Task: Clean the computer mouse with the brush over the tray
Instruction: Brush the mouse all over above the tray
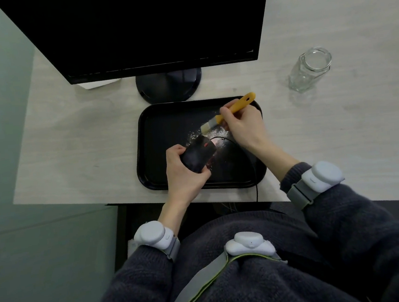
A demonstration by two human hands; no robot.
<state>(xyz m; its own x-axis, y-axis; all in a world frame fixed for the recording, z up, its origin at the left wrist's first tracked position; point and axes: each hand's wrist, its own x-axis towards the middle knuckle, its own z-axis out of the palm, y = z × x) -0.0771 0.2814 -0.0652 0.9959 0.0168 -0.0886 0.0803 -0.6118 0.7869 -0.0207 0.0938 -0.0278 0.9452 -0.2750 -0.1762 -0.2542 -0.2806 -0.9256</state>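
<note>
1. I see the left hand (183, 174) clamped around the mouse (198, 157), held over the black tray (145, 156).
2. The right hand (242, 127) grips the brush (229, 112), bristles just above the mouse's front.
3. White powder (212, 133) lies on the tray beside the mouse.
4. The mouse cable (252, 167) crosses the tray's near rim.
5. A monitor (147, 26) stands behind the tray; a glass jar (310, 72) sits well right of it.

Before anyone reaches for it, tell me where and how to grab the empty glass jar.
Grip the glass jar around its faceted body below the neck, coming from the near right side. It stands upright and alone on the desk, and the flat facets probably steady the fingers.
</note>
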